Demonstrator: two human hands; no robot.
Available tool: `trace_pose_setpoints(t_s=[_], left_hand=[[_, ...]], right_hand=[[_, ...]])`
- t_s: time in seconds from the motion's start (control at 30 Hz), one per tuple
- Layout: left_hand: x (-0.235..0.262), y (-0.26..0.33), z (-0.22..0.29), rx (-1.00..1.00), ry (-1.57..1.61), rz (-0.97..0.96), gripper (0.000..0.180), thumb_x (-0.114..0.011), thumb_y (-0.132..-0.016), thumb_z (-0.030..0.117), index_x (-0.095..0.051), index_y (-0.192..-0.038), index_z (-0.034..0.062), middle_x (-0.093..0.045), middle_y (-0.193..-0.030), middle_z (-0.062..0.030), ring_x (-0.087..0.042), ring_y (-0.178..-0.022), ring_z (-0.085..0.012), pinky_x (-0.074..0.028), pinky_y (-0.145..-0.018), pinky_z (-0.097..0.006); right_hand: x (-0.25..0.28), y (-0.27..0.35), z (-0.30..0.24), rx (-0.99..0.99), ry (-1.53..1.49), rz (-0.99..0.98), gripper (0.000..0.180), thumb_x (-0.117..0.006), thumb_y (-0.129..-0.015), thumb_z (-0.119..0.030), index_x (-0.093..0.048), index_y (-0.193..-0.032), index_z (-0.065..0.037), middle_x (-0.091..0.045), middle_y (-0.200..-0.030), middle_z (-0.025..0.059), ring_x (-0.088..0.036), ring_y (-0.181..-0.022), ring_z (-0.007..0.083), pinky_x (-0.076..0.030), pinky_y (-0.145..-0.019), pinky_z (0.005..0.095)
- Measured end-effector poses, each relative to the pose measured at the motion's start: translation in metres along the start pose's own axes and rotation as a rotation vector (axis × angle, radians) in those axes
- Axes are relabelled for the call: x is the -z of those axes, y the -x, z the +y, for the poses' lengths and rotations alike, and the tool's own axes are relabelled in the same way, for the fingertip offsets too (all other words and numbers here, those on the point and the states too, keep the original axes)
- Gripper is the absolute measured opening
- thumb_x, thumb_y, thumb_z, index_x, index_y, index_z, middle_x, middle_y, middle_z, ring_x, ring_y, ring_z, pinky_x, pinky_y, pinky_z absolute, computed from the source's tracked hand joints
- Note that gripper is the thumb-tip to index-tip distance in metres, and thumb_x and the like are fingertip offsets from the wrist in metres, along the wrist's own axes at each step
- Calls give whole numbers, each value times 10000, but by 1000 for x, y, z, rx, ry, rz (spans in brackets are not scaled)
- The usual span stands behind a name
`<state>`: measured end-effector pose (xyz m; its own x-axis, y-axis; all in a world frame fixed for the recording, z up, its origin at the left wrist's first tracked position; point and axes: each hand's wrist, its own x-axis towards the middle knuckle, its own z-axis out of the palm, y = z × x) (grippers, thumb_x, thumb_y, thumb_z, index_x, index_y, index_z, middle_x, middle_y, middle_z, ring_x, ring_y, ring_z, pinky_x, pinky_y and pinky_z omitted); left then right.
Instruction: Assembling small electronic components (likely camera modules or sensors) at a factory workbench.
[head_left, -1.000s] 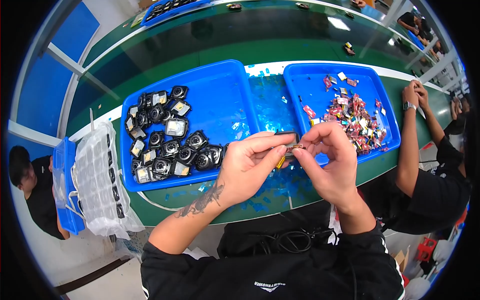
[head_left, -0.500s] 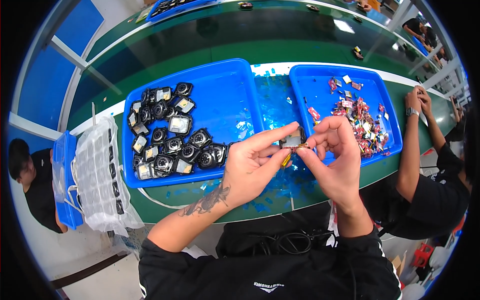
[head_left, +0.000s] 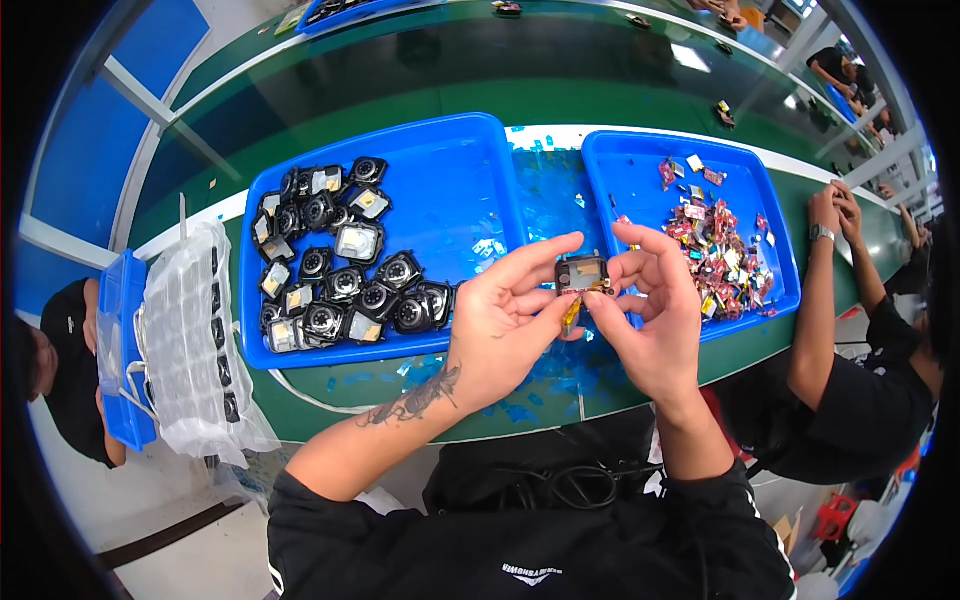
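Between my two hands, over the gap between the trays, is a small black smartwatch case (head_left: 584, 272) with its open inside facing up. My left hand (head_left: 508, 318) pinches its near left side with thumb and fingers. My right hand (head_left: 652, 318) holds the near right edge, its thumb on the rim and index finger raised and curved. A thin yellow strip (head_left: 572, 314) hangs at the case's near edge by my left thumb. Fingertips partly hide the small parts along that edge.
A blue tray (head_left: 440, 170) at left holds several black watch cases (head_left: 346, 284). Another blue tray (head_left: 622, 165) at right holds a heap of small red circuit boards (head_left: 716, 235). Blue film scraps (head_left: 550, 200) litter the green bench between. A co-worker's arm (head_left: 815, 320) is at right.
The watch case has turned to show its inside more fully between my hands. My right index finger has lifted and opened out. Parts on the far belt have shifted right.
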<state>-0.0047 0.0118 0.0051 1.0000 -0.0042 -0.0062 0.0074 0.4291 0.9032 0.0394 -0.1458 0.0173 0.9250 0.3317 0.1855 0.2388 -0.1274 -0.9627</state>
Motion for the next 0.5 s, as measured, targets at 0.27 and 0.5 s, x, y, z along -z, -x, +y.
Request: trace_pose_setpoints(t_s=[0.27,0.5], left_hand=[[-2,1,0,2,32,-2,383,-538,-912,-74,-503,-1287,1,-594,-1214,-124,-650,-1007,-151,-590,-730,-257],[-2,3,-5,-24,33,53,367,-530,-912,-74,-511,-1268,11,-596,-1162,-115,-657,-947,-136,-578,-704,-236]], right_hand=[[-4,3,6,-1,-36,19,489,-705,-790,42,-503,-1233,1,-577,-876,24,-582,-795,62,-501,-640,185],[-10,3,9,32,7,39,439,-675,-811,58,-515,-1217,9,-597,-885,44,-602,-818,78,-525,-658,198]])
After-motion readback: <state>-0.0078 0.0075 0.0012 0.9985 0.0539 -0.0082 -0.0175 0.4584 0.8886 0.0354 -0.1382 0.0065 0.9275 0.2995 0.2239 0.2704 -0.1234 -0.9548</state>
